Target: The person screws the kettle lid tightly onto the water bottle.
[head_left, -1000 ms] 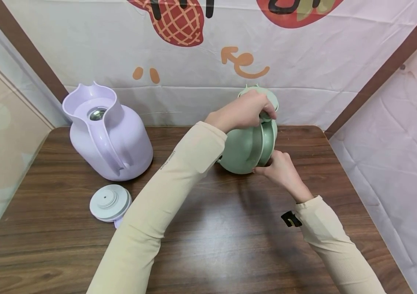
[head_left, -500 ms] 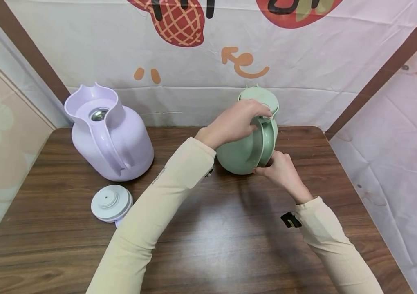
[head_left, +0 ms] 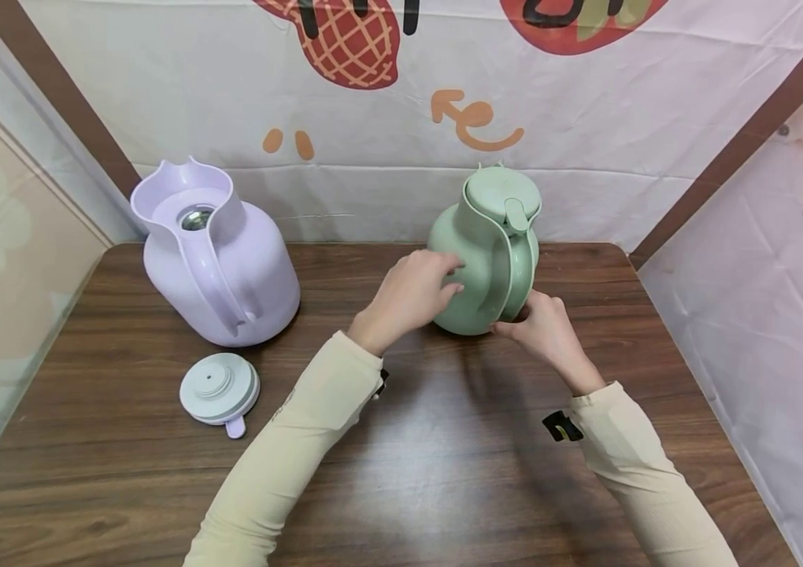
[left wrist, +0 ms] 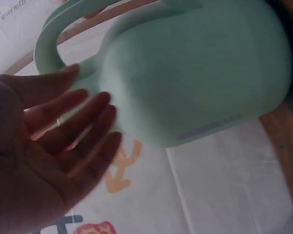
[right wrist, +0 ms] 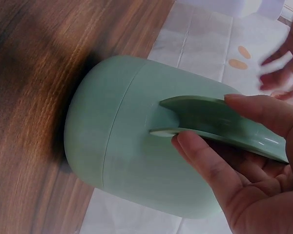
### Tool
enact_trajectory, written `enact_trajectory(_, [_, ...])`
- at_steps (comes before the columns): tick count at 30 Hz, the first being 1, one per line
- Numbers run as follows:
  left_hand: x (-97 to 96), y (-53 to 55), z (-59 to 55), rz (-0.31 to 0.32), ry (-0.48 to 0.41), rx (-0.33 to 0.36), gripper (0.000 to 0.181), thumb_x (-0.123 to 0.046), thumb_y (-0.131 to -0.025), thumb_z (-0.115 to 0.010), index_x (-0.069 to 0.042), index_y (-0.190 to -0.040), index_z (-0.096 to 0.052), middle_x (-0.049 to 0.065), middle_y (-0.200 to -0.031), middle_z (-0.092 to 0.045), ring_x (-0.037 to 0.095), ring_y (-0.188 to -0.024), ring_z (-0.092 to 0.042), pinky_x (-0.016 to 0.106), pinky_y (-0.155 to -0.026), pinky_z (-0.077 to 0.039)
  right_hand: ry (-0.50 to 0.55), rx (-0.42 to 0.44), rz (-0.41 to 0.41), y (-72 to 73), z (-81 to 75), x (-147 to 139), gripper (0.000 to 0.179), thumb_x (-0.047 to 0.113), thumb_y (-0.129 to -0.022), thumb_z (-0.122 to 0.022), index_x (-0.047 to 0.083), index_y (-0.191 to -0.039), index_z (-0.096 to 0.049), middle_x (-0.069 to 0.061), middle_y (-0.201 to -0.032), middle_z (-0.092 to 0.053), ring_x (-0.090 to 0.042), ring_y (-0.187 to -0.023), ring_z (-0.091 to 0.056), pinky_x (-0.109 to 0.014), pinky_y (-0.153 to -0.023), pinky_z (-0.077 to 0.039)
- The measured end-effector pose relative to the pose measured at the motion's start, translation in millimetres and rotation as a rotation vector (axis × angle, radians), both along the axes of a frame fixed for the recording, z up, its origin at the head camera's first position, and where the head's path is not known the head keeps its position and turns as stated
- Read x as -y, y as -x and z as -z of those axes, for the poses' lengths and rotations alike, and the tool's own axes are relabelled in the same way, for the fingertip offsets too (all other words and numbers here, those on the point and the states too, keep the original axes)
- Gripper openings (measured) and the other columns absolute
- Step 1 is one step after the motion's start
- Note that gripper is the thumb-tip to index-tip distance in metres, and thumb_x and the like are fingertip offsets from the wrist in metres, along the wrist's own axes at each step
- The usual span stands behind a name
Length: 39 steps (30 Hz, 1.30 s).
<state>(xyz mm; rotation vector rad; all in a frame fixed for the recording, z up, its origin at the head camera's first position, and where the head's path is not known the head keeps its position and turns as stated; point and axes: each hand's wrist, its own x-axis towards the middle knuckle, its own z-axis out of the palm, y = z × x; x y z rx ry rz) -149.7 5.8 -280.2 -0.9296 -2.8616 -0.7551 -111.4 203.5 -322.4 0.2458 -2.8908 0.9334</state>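
A green thermos jug (head_left: pixel 461 244) stands upright near the back right of the table, its lid (head_left: pixel 497 193) seated in the top. My right hand (head_left: pixel 545 332) pinches the lower part of the jug's handle (right wrist: pixel 210 114); in the right wrist view a fingertip rests on each edge of it. My left hand (head_left: pixel 408 295) is to the left of the jug, fingers loosely bent and holding nothing. Seen from the left wrist, that palm faces the green body with the fingers spread. A purple thermos jug (head_left: pixel 260 268) stands at the back left, lidless, with its shiny inner mouth showing.
A round stopper lid (head_left: pixel 220 386) with a purple tab lies upside down in front of the purple jug. Behind the wooden table (head_left: pixel 430 465) hangs a white printed cloth (head_left: pixel 373 197). Another light cloth (head_left: pixel 727 299) hangs at the right side.
My left hand has come off the green jug's lid and moved down and left, uncovering the lid and its lever. My right hand stays at the handle.
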Motion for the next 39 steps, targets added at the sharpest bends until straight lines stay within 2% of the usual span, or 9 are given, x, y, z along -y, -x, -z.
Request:
enact_trajectory(3, [4.0,-8.1,13.9,-0.055,0.022,0.052,0.011,-0.014,-0.088,-0.060,-0.007,-0.095,-0.066,0.003,-0.084,-0.065,0.018,-0.072,-0.060,0.034,-0.065,-0.047,-0.001,0.003,0.007,-0.2,0.5,-0.5,0.026,0.016,-0.071,-0.075,0.001,-0.089,-0.063,-0.011,-0.073,-0.065,-0.022,-0.064,-0.061,-0.037,-0.059,-0.047])
enact_trajectory(7, [7.2,-19.5,33.9,-0.117,0.086,0.124,0.010,-0.013,-0.089,-0.058,-0.006,-0.090,-0.065,0.005,-0.081,-0.065,0.022,-0.070,-0.061,0.036,-0.062,-0.049,-0.001,0.010,0.013,-0.9,0.8,-0.8,0.026,0.016,-0.071,-0.074,0.002,-0.089,-0.062,-0.011,-0.075,-0.065,-0.023,-0.066,-0.061,-0.038,-0.060,-0.046])
enact_trajectory(14, [13.8,-37.6,66.7,-0.161,0.184,0.204,0.013,-0.014,-0.088,-0.059,-0.006,-0.079,-0.057,0.008,-0.069,-0.058,0.027,-0.066,-0.060,0.039,-0.055,-0.047,0.014,-0.002,0.010,-2.5,2.9,0.0,0.027,0.016,-0.071,-0.073,0.002,-0.091,-0.061,-0.011,-0.077,-0.065,-0.024,-0.069,-0.060,-0.038,-0.062,-0.046])
enact_trajectory(18, [18.1,-47.5,81.5,-0.179,0.211,0.245,0.017,-0.010,-0.088,-0.057,-0.006,-0.072,-0.055,0.009,-0.063,-0.055,0.022,-0.056,-0.053,0.038,-0.048,-0.044,0.039,-0.003,0.017,-3.1,7.0,0.6,0.027,0.015,-0.073,-0.072,0.002,-0.094,-0.060,-0.012,-0.080,-0.066,-0.026,-0.074,-0.062,-0.039,-0.065,-0.047])
enact_trajectory(21, [19.9,-54.6,94.5,-0.188,0.242,0.254,0.019,-0.010,-0.087,-0.057,-0.006,-0.068,-0.058,0.008,-0.061,-0.055,0.019,-0.053,-0.048,0.036,-0.046,-0.043,0.062,-0.006,0.017,-3.6,9.6,1.1,0.028,0.014,-0.074,-0.071,0.002,-0.096,-0.058,-0.014,-0.083,-0.066,-0.027,-0.077,-0.063,-0.040,-0.066,-0.048])
enact_trajectory(26, [23.8,-66.9,116.7,-0.194,0.255,0.216,0.015,-0.014,-0.083,-0.065,-0.003,-0.073,-0.064,0.010,-0.064,-0.059,0.023,-0.056,-0.056,0.036,-0.046,-0.045,0.084,-0.020,0.007,-3.6,12.2,2.0,0.030,0.012,-0.075,-0.069,0.001,-0.099,-0.058,-0.016,-0.084,-0.066,-0.028,-0.077,-0.064,-0.041,-0.066,-0.049])
enact_trajectory(32, [31.3,-78.1,131.6,-0.216,0.245,0.241,0.017,-0.013,-0.082,-0.066,-0.002,-0.069,-0.061,0.009,-0.060,-0.055,0.022,-0.054,-0.053,0.036,-0.046,-0.044,0.069,-0.038,0.000,-2.0,13.8,2.5,0.029,0.011,-0.073,-0.071,0.000,-0.097,-0.058,-0.016,-0.082,-0.066,-0.029,-0.075,-0.063,-0.041,-0.066,-0.049])
enact_trajectory(39, [37.5,-81.1,141.1,-0.262,0.267,0.292,0.015,-0.016,-0.081,-0.067,-0.003,-0.078,-0.061,0.013,-0.073,-0.062,0.032,-0.067,-0.060,0.042,-0.055,-0.048,0.054,-0.071,-0.013,-1.1,12.5,2.5,0.027,0.011,-0.073,-0.073,0.000,-0.093,-0.059,-0.014,-0.077,-0.065,-0.028,-0.070,-0.062,-0.040,-0.063,-0.047])
